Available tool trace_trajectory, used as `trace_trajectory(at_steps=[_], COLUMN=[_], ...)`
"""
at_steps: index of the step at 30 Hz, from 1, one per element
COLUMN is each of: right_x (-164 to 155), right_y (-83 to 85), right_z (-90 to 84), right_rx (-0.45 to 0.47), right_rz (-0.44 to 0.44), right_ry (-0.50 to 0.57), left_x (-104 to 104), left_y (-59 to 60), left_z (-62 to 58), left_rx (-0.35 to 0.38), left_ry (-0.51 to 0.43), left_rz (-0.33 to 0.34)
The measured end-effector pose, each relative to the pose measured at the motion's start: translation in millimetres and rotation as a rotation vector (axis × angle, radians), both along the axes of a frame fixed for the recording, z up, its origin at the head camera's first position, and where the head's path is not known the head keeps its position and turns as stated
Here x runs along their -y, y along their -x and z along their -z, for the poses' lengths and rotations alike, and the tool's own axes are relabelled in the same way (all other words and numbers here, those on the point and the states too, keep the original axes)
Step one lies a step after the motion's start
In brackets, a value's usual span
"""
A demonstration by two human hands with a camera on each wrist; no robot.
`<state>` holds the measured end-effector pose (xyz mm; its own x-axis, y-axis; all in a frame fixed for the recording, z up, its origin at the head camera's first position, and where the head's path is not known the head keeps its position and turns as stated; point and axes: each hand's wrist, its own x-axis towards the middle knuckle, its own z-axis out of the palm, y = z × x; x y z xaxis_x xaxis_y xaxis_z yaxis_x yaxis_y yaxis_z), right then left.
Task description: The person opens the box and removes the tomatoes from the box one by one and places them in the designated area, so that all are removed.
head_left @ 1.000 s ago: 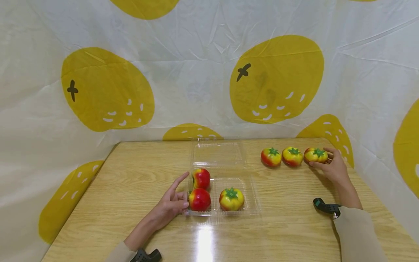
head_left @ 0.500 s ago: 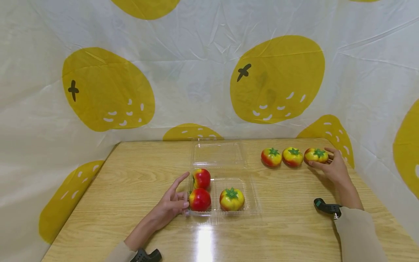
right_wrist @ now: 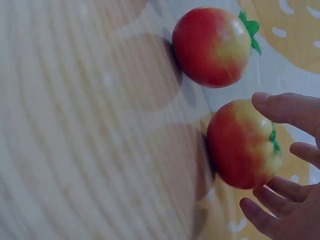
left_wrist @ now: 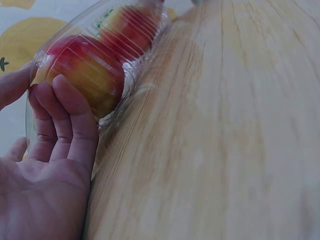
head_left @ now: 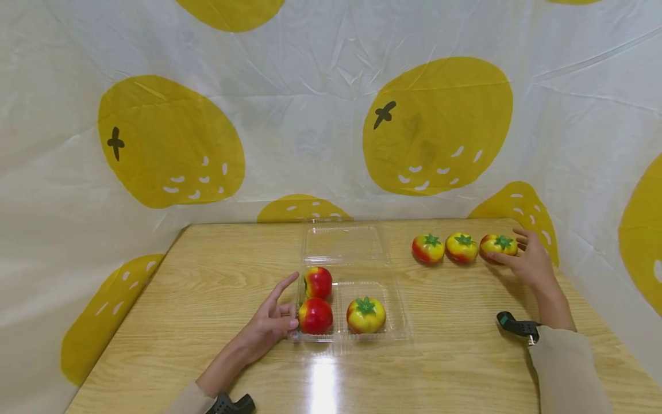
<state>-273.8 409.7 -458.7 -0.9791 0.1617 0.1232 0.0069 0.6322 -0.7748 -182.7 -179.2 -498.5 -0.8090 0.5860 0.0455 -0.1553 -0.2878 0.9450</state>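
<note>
My left hand (head_left: 266,322) holds the left edge of a clear plastic clamshell container (head_left: 398,322), its index finger stretched along the side. In the left wrist view, the left fingers (left_wrist: 70,102) lie against the container's outer wall. Inside are two red toy tomatoes, the near one (head_left: 315,316) and the far one (head_left: 318,282), lying on their sides at the left. A yellow toy tomato (head_left: 366,315) sits upright at the right. My right hand (head_left: 532,261) is spread around the rightmost toy tomato (head_left: 499,246) on the table, thumb at its near side, fingers apart.
Two more yellow-red toy tomatoes, one in the middle (head_left: 462,248) and one at the left (head_left: 427,249), complete a row at the table's back right. The container's lid (head_left: 343,244) lies folded back. A fruit-patterned cloth (head_left: 300,126) hangs behind the wooden table (head_left: 233,247).
My right hand's thumb and fingers have spread slightly wider around the rightmost toy tomato. My left hand, the container and the toy tomatoes stay in place.
</note>
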Motion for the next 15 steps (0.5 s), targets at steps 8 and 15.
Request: trace_trajectory(at_steps=[8, 15], right_x=[6.1, 18.7], right_y=[-2.5, -3.6], right_z=[-12.2, -30.0], right_rx=[-0.101, -0.139], right_rz=[-0.033, -0.028], right_ry=[-0.109, -0.157], left_x=[0.3, 0.2], left_y=[-0.3, 0.7], left_z=[0.0, 1.4], left_rx=[-0.007, -0.003], left_ry=[-0.01, -0.008], left_rz=[0.006, 0.004])
